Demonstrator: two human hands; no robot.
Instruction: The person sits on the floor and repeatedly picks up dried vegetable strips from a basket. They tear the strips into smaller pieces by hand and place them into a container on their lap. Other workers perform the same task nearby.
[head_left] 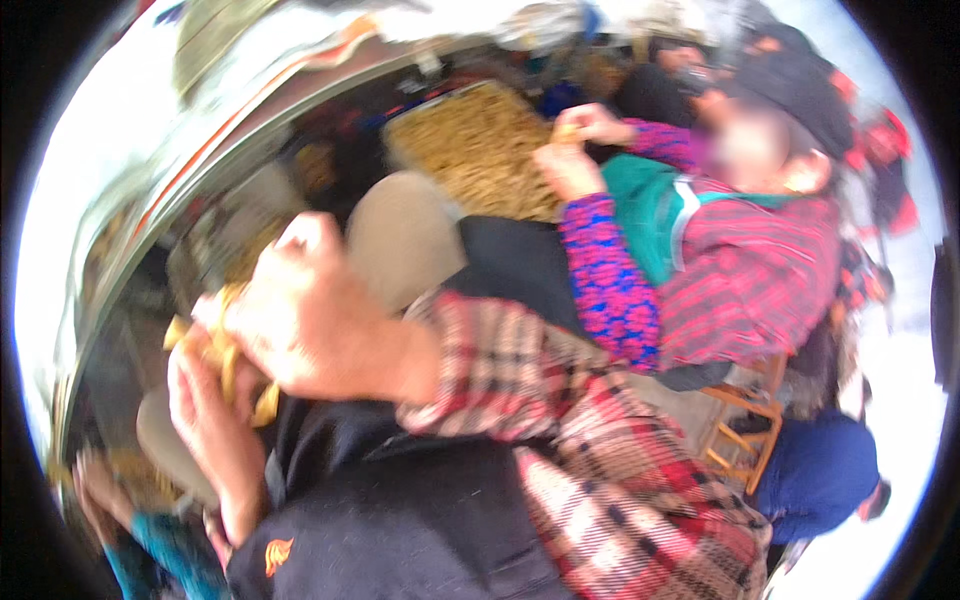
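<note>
My right hand (312, 318), reaching out of a plaid sleeve, is closed on a soft yellow strip (228, 352) in front of my dark apron. Just below and to the left, my left hand (212, 418) pinches the same looped strip, its fingers close to those of the right. Loose ends of the strip stick out between the two hands. Motion blur hides the exact fingertips and what the strip is made of.
A tray (392, 150) heaped with yellowish pieces lies ahead. At right, a co-worker (740, 270) in a teal apron handles a small yellow piece. Another person's teal-sleeved arms (165, 545) show lower left. A wooden chair (745, 430) stands behind the co-worker.
</note>
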